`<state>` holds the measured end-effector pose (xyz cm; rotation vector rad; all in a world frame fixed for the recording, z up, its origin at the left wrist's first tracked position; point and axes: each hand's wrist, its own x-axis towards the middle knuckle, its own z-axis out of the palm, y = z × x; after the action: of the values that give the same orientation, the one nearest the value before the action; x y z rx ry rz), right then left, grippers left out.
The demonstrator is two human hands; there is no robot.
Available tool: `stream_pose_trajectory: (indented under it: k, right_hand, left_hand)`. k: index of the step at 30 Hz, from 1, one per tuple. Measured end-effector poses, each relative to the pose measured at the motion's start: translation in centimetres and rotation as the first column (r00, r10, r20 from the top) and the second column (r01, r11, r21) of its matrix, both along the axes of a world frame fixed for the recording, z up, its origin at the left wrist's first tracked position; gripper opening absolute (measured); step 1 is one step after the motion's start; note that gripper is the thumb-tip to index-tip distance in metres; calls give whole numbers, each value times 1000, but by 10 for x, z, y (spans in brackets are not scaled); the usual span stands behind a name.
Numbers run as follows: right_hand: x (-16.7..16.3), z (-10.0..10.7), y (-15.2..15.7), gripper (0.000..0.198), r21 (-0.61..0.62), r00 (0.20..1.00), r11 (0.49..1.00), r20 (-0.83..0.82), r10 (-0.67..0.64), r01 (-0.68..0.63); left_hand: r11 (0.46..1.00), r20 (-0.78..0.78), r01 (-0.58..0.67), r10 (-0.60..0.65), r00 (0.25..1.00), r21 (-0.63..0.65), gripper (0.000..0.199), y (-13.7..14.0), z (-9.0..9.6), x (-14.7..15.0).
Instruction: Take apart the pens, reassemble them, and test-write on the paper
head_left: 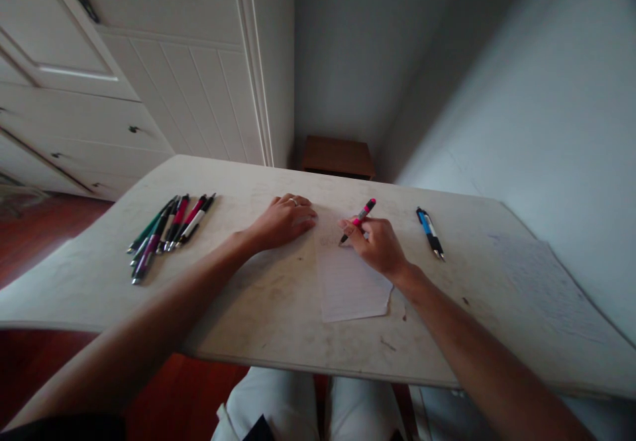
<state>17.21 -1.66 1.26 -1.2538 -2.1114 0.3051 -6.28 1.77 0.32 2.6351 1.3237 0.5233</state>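
A pink and black pen (365,211) is gripped in my right hand (380,245), its tip down on a sheet of lined paper (352,289). Faint writing shows near the top of the sheet, by the pen tip. My left hand (285,221) lies flat on the table, fingers stretched out, with the fingertips at the paper's upper left edge. It wears a ring and holds nothing. Part of the sheet's right side is hidden under my right hand and wrist.
Several pens (171,226) lie in a bunch at the table's left. Two pens (430,232), blue and white with black, rest right of my right hand. Another written sheet (546,282) lies by the wall. A white cabinet (199,90) and a brown wooden stand (338,155) are beyond the table (238,342).
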Motion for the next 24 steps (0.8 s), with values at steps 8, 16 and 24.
stream_pose_trajectory:
  k: [8, 16, 24]
  right_hand:
    - [2, 1, 2, 59, 32, 997, 998, 44, -56, 55]
    - [4, 2, 3, 61, 34, 996, 997, 54, -67, 65]
    - [4, 2, 4, 60, 7, 997, 999, 51, -53, 53]
  left_hand:
    - [1000, -1, 2, -2, 1000, -4, 33, -1, 1, 0]
    - [1000, 10, 8, -8, 1000, 2, 33, -1, 2, 0]
    - [1000, 3, 1, -1, 1000, 7, 32, 0, -1, 0]
